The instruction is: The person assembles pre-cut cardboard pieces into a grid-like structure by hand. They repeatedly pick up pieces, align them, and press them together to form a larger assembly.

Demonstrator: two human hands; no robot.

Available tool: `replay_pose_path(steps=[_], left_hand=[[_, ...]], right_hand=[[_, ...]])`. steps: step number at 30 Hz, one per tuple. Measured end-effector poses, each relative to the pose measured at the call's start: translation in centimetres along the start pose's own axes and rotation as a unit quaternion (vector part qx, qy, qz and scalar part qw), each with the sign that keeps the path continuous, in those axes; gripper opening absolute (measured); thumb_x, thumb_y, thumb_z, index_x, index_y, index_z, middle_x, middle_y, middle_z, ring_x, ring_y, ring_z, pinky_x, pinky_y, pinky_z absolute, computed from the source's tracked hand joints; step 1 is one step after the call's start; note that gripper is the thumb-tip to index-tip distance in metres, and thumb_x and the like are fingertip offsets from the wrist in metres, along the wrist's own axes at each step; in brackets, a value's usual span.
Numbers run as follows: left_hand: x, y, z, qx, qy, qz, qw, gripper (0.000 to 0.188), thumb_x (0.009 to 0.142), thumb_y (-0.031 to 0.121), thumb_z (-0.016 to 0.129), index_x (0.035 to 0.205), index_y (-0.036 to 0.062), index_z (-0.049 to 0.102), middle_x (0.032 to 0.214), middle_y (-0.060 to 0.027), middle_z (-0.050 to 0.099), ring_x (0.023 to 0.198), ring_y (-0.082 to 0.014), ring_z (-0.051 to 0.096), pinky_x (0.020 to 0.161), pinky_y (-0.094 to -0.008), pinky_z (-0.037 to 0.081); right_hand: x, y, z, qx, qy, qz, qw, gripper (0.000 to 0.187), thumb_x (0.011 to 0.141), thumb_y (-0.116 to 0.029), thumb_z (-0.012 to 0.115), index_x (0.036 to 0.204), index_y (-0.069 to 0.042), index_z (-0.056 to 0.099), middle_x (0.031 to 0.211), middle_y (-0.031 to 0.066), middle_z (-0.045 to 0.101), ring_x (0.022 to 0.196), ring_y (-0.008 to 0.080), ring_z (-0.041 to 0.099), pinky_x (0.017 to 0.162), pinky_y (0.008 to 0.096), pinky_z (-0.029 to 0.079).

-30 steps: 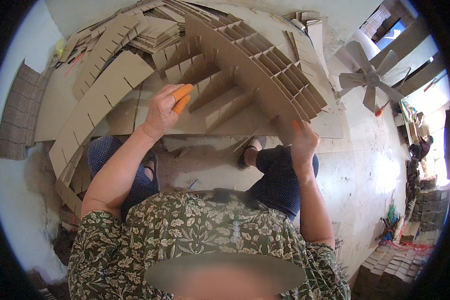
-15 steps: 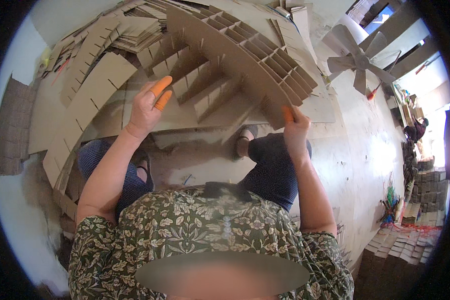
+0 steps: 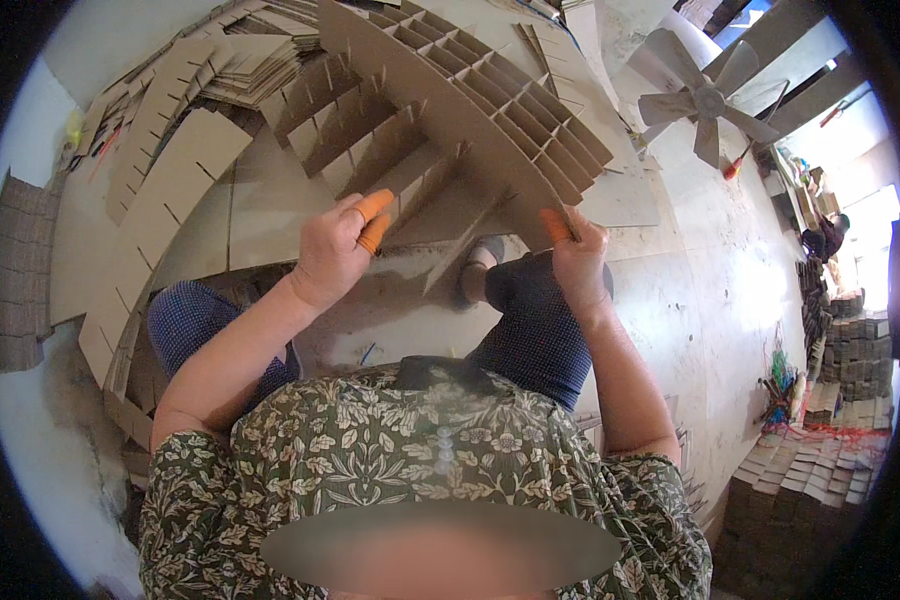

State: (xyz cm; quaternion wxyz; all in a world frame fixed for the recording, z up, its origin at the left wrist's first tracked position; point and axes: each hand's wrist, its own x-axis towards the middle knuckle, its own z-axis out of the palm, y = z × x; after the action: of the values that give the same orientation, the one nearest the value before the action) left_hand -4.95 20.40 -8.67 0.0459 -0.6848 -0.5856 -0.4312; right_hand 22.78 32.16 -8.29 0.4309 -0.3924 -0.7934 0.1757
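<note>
A long brown cardboard strip (image 3: 440, 110) slants across the upper middle, part of a slotted cardboard divider. Crossing strips make square cells (image 3: 495, 85) on its far side, while loose-ended cross strips (image 3: 355, 130) fan out towards me on the near side. My right hand (image 3: 580, 255) pinches the long strip's near right end, an orange finger cot showing on one finger. Two orange finger cots cover fingers of my left hand (image 3: 335, 250), which is bent closed at the near end of a cross strip (image 3: 425, 190); its exact hold is partly hidden.
Slotted cardboard strips (image 3: 180, 190) lie loose at the left, with piled strips (image 3: 260, 70) behind. Bundled cardboard (image 3: 20, 270) stands at the far left. A fan (image 3: 708, 102) is at the upper right. Cardboard stacks (image 3: 800, 510) and another person (image 3: 825, 238) are farther right.
My left hand has moved right and nearer to me, to the end of a cross strip. The right hand keeps its hold at the divider's end. The whole view has shifted slightly.
</note>
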Motion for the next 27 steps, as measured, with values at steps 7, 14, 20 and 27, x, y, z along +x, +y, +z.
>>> replay_pose_path(steps=[7, 14, 20, 27], left_hand=[[0.0, -0.2, 0.2, 0.027, 0.016, 0.028, 0.999, 0.022, 0.080, 0.007, 0.068, 0.101, 0.0041, 0.066, 0.079, -0.0120, 0.061, 0.061, -0.0295, 0.059, 0.053, -0.0366, 0.047], [0.0, -0.8, 0.4, 0.042, 0.009, 0.028, 0.999, 0.023, 0.079, 0.008, 0.069, 0.101, 0.0025, 0.066, 0.080, -0.0116, 0.060, 0.064, -0.0296, 0.060, 0.055, -0.0372, 0.048], [1.2, 1.3, -0.2, 0.052, 0.060, 0.092, 0.993, 0.028, 0.077, 0.016, 0.073, 0.099, 0.0026, 0.065, 0.085, -0.0088, 0.060, 0.066, -0.0273, 0.062, 0.055, -0.0347, 0.050], [-1.3, 5.4, 1.2, -0.040, -0.078, 0.071, 0.994, 0.026, 0.079, 0.019, 0.072, 0.099, 0.0037, 0.067, 0.074, -0.0103, 0.057, 0.058, -0.0285, 0.059, 0.050, -0.0376, 0.047]], right_hand=[[0.2, -1.0, 0.0, 0.018, 0.002, -0.011, 1.000, 0.002, 0.082, 0.000, 0.065, 0.084, 0.000, 0.065, 0.068, 0.0221, 0.058, 0.053, 0.0224, 0.056, 0.052, 0.0316, 0.044], [-0.1, -2.5, -0.4, 0.003, -0.014, 0.004, 1.000, 0.004, 0.082, 0.001, 0.063, 0.085, 0.001, 0.065, 0.068, 0.0236, 0.058, 0.055, 0.0232, 0.059, 0.054, 0.0317, 0.046], [-0.5, -0.8, -0.9, -0.069, -0.066, 0.044, 0.994, 0.010, 0.083, -0.007, 0.064, 0.092, -0.002, 0.065, 0.072, 0.0245, 0.060, 0.067, 0.0399, 0.063, 0.056, 0.0380, 0.049], [0.3, -3.5, -1.5, -0.098, -0.097, -0.081, 0.987, 0.051, 0.082, -0.004, 0.061, 0.131, -0.012, 0.051, 0.078, 0.0223, 0.063, 0.069, 0.0397, 0.063, 0.059, 0.0440, 0.050]])
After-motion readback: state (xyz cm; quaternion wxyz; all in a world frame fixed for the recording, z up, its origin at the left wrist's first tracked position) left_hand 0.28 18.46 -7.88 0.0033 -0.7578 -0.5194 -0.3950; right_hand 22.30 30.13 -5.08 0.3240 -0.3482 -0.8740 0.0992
